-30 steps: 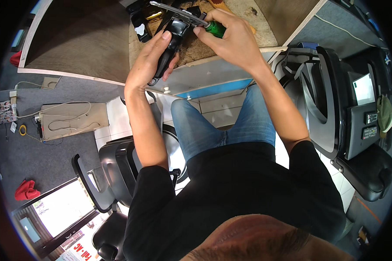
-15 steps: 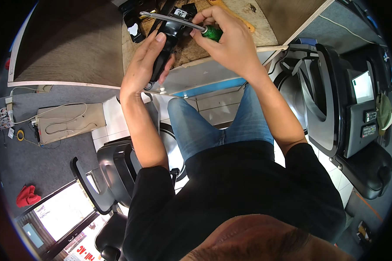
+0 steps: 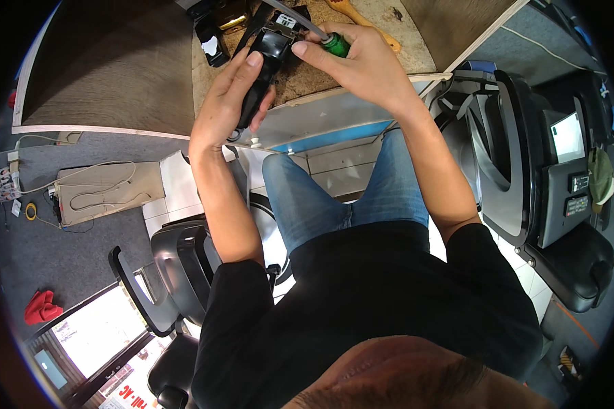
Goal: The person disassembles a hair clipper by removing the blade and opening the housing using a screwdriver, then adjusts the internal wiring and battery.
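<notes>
My left hand (image 3: 226,102) is wrapped around a black hair clipper (image 3: 273,48), its metal-edged head pointing away from me. A screwdriver (image 3: 336,46) with a green handle sits in the grip of my right hand (image 3: 372,68); its metal shaft slants up and left, out past the top of the view. My right thumb and fingertips are right beside the clipper's head, and whether they pinch a small part there I cannot make out. Behind the clipper lie dark items (image 3: 215,51) on the worn wooden surface (image 3: 314,80).
A wooden-handled tool (image 3: 368,26) lies at the back of the surface. Wooden panels (image 3: 109,61) flank the work spot. Black salon chairs (image 3: 177,262) stand at left and right, the right one bearing a grey laptop-like device (image 3: 567,194). A cable (image 3: 109,198) lies on a board at left.
The screwdriver's shaft has swung up and away, off the clipper's head. My right hand has shifted slightly, its thumb nearer the clipper. The left hand keeps its hold.
</notes>
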A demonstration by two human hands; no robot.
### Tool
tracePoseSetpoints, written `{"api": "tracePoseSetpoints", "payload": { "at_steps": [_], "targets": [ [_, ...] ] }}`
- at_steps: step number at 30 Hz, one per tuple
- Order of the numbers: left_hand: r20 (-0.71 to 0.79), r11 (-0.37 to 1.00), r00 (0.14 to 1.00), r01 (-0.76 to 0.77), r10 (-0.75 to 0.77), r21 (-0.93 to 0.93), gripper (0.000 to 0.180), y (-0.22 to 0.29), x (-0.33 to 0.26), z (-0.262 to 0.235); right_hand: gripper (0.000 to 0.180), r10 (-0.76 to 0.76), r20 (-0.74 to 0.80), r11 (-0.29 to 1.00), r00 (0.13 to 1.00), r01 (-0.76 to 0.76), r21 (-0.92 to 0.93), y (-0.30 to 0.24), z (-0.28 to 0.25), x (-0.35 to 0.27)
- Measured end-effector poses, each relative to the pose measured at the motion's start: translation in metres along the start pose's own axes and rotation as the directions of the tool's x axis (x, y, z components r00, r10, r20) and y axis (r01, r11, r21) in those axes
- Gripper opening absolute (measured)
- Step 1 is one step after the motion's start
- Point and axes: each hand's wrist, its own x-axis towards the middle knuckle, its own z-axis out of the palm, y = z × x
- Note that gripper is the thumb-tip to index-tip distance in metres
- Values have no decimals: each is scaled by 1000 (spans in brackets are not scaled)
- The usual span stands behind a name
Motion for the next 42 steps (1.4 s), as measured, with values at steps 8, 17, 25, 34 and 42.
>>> {"api": "tracePoseSetpoints", "payload": {
  "at_steps": [8, 17, 25, 34, 42],
  "targets": [
    [-1, 1000, 1000, 3, -3, -14, 44, 1, 0, 1, 37, -99, -55, 995, 994, 99, -4, 5, 5, -1],
    [6, 1000, 1000, 5, -5, 7, 43, 1, 1, 0, 25, -181, -149, 976, 972, 158, -152, 9, 12, -3],
    [-4, 1000, 1000, 8, -8, -29, 42, 1, 0, 0, 36, -465, -241, 833, 852, 329, -446, 12, 18, -12],
    [-35, 1000, 999, -8, 9, 15, 45, -2, 1, -2, 29, -297, -260, 923, 919, 207, -324, 6, 15, -7],
    [-71, 985, 997, -48, 37, -163, 49, -7, 2, -9, 27, -144, -225, 971, 964, 93, -222, 2, 6, -2]
  ]
}}
